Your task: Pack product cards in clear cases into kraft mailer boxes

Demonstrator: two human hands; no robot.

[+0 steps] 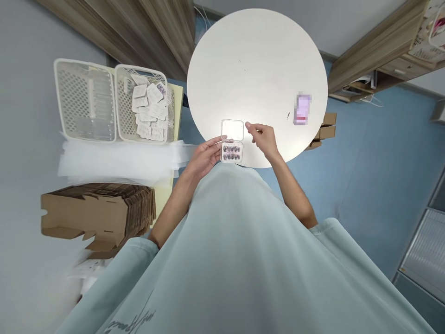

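Note:
A small clear plastic case (232, 159) of press-on nails lies at the table's near edge, its lid (232, 130) folded back away from me. Two rows of dark, glittery nails (232, 152) fill the base. From the left side, my left hand (205, 157) grips the case, with fingertips on its edge near the hinge. To the right of the lid, my right hand (262, 138) is closed with its fingers curled and the fingertips pressed together. A gap separates it from the case, and anything it may hold is too small to make out.
The round white table (243, 88) bears a blurred purple item (302, 109) at right. On the left stand a basket (116, 106) of white packets (153, 111), another basket (60, 99) with clear cases, white sheets (114, 160) and folded cardboard boxes (86, 211).

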